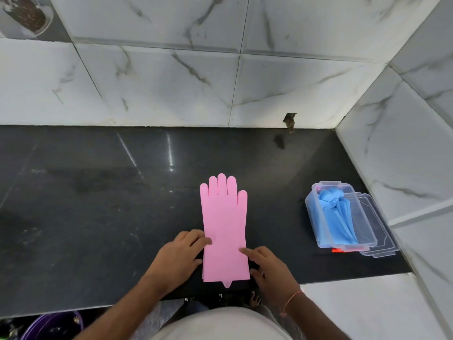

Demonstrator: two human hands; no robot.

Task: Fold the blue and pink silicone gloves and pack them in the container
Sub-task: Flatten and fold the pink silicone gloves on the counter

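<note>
Head view: pink gloves [224,231] are lying flat, stacked, on the dark counter [98,192]. Left hand [180,253] and right hand [269,268] are pressing open fingers on the cuff edges, grasping nothing. Blue gloves [337,217] are sitting in the clear container [316,224] at right

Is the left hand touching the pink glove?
Touching. The head view shows the left hand with its fingers lying on the pink glove near the cuff, overlapping its left edge with no gap.
</note>
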